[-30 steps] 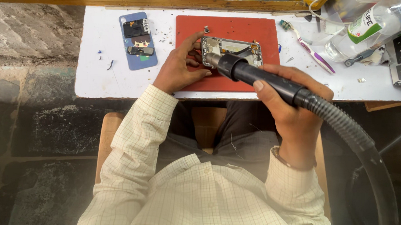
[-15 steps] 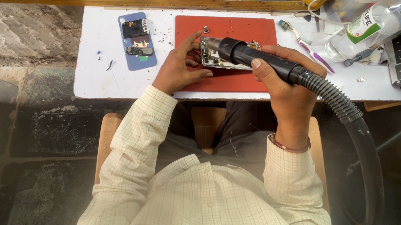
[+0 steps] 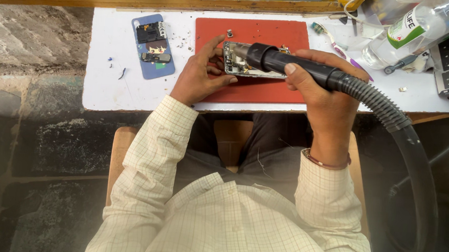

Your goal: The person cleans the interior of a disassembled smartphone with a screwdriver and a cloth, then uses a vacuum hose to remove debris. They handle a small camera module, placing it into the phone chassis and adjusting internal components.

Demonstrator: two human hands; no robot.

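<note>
Gripping a black nozzle (image 3: 292, 66), the right hand (image 3: 324, 99) has its fingers clamped around the barrel — tip over the left end of an opened phone (image 3: 252, 66). The phone lies flat on a red mat (image 3: 253, 88). The left hand (image 3: 200, 74) steadies it, fingers spread — thumb at its near edge, fingertips at its left end.

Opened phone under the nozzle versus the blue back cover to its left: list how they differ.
The opened phone lies on the red mat, bare metal innards showing; the blue back cover lies on the white table, carrying dark parts. The phone is steadied by the left hand, with the black nozzle in the right hand over it; the cover lies untouched. Both are flat, rounded rectangles.
</note>
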